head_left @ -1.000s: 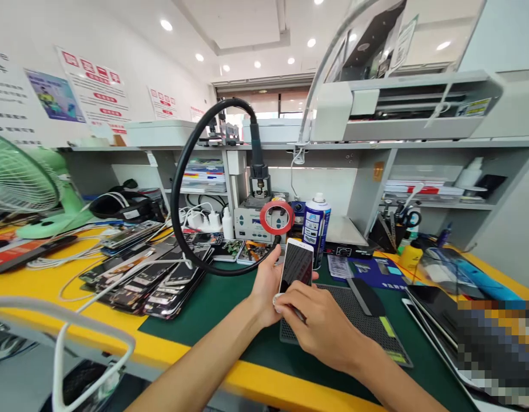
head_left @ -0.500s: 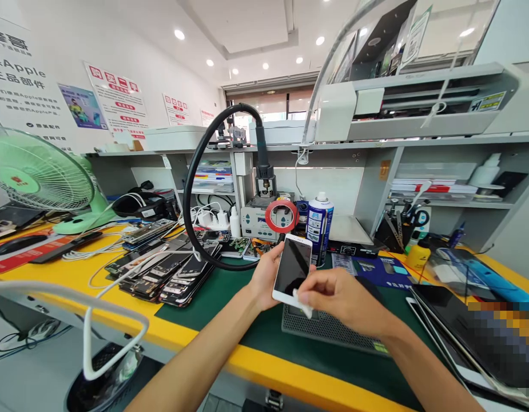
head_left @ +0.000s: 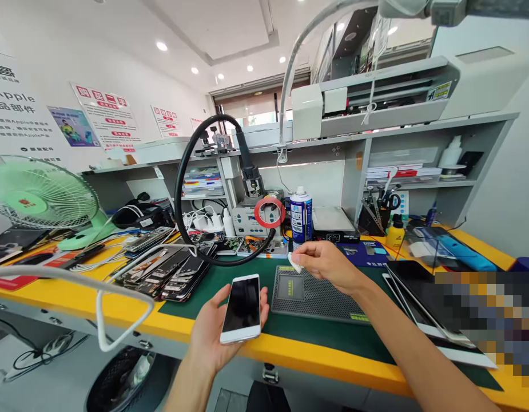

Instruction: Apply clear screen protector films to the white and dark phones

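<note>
A white smartphone [head_left: 242,308] with a dark screen lies face up in my left hand [head_left: 208,326], whose fingers curl round its edges near the front of the table. My right hand [head_left: 328,264] pinches a small white wipe [head_left: 294,262] between thumb and fingers. It hangs over the far part of a dark grey perforated mat [head_left: 328,297], to the right of the phone and apart from it. Behind the right hand stands a blue and white spray can [head_left: 301,214].
Stacked phone parts [head_left: 178,272] lie left of the green mat [head_left: 182,312]. A black hose [head_left: 181,189] loops over the bench, with a red tape roll [head_left: 269,212] beside it. Tablets [head_left: 422,297] lie at the right. A white cable [head_left: 118,274] crosses the left front.
My left hand has lowered the phone toward me and to the left. My right hand has moved away from the screen with the wipe, uncovering the grey mat. The camera view has shifted too.
</note>
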`<state>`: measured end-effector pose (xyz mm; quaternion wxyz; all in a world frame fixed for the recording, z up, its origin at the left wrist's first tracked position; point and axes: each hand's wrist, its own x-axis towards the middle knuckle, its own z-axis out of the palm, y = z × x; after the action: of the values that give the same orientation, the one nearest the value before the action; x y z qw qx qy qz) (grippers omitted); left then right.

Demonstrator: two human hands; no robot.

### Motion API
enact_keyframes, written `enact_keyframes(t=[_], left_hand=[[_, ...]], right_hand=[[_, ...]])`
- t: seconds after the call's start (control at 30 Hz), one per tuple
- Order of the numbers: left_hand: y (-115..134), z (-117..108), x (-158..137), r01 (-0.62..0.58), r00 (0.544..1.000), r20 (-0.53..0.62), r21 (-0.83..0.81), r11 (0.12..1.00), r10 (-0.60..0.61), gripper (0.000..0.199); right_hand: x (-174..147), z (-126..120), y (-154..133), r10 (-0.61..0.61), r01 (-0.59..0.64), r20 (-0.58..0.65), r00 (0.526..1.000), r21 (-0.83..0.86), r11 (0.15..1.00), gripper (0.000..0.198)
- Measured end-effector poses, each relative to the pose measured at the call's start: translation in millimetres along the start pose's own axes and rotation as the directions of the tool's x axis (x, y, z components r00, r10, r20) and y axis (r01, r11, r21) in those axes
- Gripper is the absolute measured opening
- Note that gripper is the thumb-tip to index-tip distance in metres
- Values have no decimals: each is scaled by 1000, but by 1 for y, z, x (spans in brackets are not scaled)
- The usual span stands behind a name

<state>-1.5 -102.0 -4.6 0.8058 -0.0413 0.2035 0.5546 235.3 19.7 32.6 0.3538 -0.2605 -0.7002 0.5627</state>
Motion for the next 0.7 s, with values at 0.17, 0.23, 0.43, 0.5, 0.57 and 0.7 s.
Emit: enact_keyframes(t=[0.17,0.23,0.43,0.5,0.57,0.7], left_hand=[[31,-5,-3,-110,987,-119,-1,994,109,67],[46,-3,-1,-154,977,-150,12,988,154,69],[54,-10,-20,-236,963,-127,25,971,238,72],[49,-13,-31,-265,958,-110,28,964,266,72],[46,-13,-38,-293,949,-102,49,955,297,75],[53,-8,-38,-289,939,-158,113,951,304,86]], right_hand=[[0,0,-1,2,-2,-7,1000,11,1000,33],[1,-1,0,-6,6,-17,1000,10,1000,34],[0,-2,-1,-17,17,-46,999,-13,1000,35],[0,-1,-2,-25,24,-36,999,-27,999,36],[-1,0,-3,-35,34,-27,999,-41,999,35],[-3,2,-4,-41,39,-25,999,-67,997,37]])
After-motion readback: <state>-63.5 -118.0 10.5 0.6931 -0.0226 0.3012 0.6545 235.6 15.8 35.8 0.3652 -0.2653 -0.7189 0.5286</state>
